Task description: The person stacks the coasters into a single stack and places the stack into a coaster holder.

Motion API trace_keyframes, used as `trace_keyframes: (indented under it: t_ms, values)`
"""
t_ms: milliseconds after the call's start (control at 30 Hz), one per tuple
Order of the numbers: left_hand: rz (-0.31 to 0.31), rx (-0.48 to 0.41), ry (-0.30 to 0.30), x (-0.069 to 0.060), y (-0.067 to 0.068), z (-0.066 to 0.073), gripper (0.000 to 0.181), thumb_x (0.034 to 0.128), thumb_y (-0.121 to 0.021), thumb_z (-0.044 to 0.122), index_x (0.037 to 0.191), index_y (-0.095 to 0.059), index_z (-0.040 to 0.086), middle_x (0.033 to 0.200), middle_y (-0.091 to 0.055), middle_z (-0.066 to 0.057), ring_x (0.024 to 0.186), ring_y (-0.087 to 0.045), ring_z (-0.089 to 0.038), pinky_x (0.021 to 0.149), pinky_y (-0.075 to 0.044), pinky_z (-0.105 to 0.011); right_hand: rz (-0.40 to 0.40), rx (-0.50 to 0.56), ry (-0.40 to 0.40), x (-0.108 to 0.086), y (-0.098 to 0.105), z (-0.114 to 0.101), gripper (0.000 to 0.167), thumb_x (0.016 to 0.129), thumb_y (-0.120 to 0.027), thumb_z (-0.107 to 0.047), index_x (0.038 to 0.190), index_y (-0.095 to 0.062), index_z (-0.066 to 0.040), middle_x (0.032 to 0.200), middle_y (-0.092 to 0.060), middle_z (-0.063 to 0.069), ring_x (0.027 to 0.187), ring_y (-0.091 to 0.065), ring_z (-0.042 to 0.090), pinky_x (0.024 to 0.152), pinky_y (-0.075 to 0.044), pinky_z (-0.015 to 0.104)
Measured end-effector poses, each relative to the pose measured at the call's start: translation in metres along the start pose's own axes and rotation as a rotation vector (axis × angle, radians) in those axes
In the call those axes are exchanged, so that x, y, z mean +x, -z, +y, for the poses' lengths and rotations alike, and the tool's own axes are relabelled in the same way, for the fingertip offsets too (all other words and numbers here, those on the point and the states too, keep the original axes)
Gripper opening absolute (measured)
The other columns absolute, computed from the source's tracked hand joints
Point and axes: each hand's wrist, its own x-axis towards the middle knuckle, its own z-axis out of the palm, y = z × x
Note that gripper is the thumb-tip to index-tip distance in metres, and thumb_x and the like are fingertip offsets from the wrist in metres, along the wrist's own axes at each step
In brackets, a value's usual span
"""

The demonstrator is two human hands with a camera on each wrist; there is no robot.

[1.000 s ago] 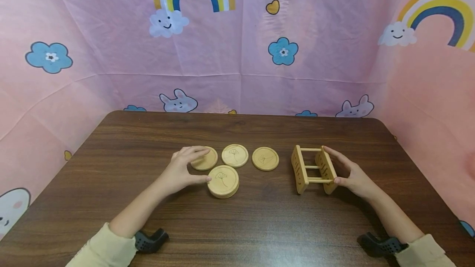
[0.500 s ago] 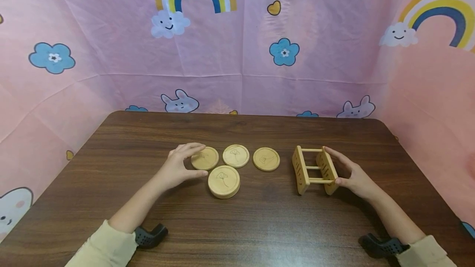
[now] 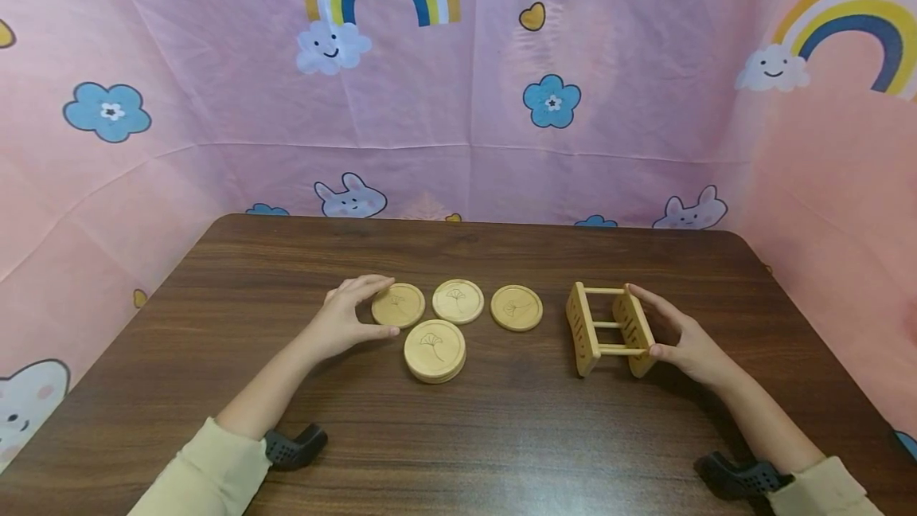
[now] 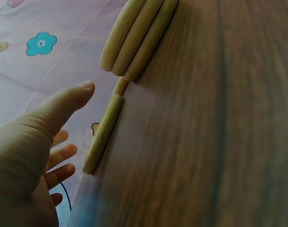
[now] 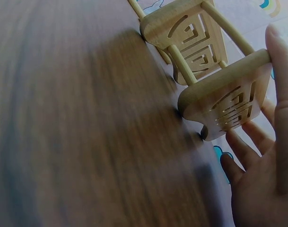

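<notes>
In the head view my left hand (image 3: 344, 320), thumb and fingers apart, is beside a round wooden coaster (image 3: 398, 306) on the table. Its index fingertip is at the coaster's far edge; whether it touches, I cannot tell. Just right of the thumb stands a stack of coasters (image 3: 435, 350) with an engraved leaf on top; the left wrist view shows three layers (image 4: 136, 40) in it. My right hand (image 3: 691, 345) holds the right side panel of a small wooden coaster rack (image 3: 610, 329) between thumb and fingers. Cut-out patterns mark the rack's panels (image 5: 231, 101), joined by rods.
Two more coasters lie flat in the back row, a pale one (image 3: 458, 301) and a darker one (image 3: 517, 308) nearer the rack. All stand on a dark wood table (image 3: 501, 444). A patterned pink cloth (image 3: 630, 102) hangs behind and at the sides.
My left hand has drawn back a little to the left, its thumb leaving the stack and its fingers uncovering the left coaster. My right hand stays at the rack.
</notes>
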Motion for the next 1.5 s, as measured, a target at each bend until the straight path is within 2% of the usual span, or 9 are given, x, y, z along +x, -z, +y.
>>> trace_keyframes:
  t_ms: [500, 767, 1067, 1500]
  values:
    - [-0.051, 0.015, 0.062, 0.005, -0.003, -0.013, 0.083, 0.0708, -0.084, 0.04, 0.139, -0.05, 0.006, 0.14, -0.047, -0.012, 0.126, -0.036, -0.032, 0.101, -0.017, -0.058, -0.008, 0.016, 0.019, 0.0, 0.001, 0.001, 0.079, 0.09, -0.067, -0.033, 0.152, -0.024, -0.009, 0.154, -0.028, 0.0, 0.131, -0.035, 0.007, 0.094, -0.038, 0.02]
    - [-0.062, 0.028, 0.049, 0.01, -0.007, -0.017, 0.084, 0.0705, -0.084, 0.042, 0.139, -0.05, 0.007, 0.14, -0.047, -0.012, 0.125, -0.035, -0.032, 0.1, -0.019, -0.057, -0.016, 0.024, 0.027, 0.002, 0.002, 0.001, 0.08, 0.091, -0.066, -0.034, 0.152, -0.023, -0.007, 0.153, -0.028, -0.001, 0.13, -0.036, 0.008, 0.093, -0.039, 0.021]
    - [-0.078, 0.053, 0.045, 0.011, -0.01, -0.019, 0.084, 0.0704, -0.084, 0.042, 0.139, -0.051, 0.007, 0.139, -0.047, -0.012, 0.125, -0.035, -0.033, 0.097, -0.021, -0.055, 0.004, -0.003, 0.014, -0.001, 0.0, 0.0, 0.079, 0.09, -0.066, -0.036, 0.152, -0.025, -0.01, 0.153, -0.029, 0.0, 0.129, -0.038, 0.008, 0.092, -0.04, 0.022]
    - [-0.047, 0.024, 0.043, 0.01, -0.008, -0.018, 0.081, 0.0699, -0.085, 0.039, 0.136, -0.054, 0.005, 0.135, -0.05, -0.011, 0.125, -0.037, -0.033, 0.1, -0.02, -0.058, -0.003, -0.007, 0.02, 0.0, 0.0, 0.001, 0.079, 0.09, -0.067, -0.035, 0.152, -0.025, -0.01, 0.153, -0.028, 0.0, 0.129, -0.038, 0.008, 0.091, -0.042, 0.024]
